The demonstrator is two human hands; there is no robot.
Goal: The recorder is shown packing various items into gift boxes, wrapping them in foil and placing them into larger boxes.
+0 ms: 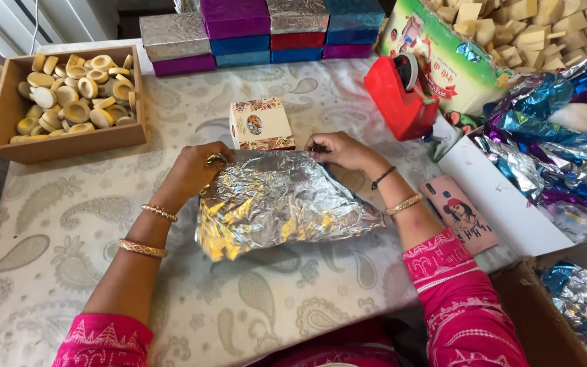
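Left hand (195,170): the far left edge of the silver foil sheet (276,204) is being pinched.
Right hand (341,151): the sheet's far right edge is being gripped.
Foil sheet: it is being held crumpled on the tabletop (56,224), just before the small printed box (261,124).
Red tape dispenser (402,92): standing beyond the right hand.

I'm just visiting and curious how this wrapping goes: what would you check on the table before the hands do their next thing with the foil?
1. Both hands on the sheet: left hand and right hand each hold the far edge of the silver foil sheet. Ok.
2. Foil flat: it is crumpled and bulging. Not ok.
3. Small patterned box within reach: it stands just beyond the foil, between the hands. Ok.
4. Red tape dispenser at hand: to the right, roll loaded. Ok.
5. Anything under the foil: hidden. Cannot tell.
6. Phone clear of the foil: beside the right forearm, apart. Ok.
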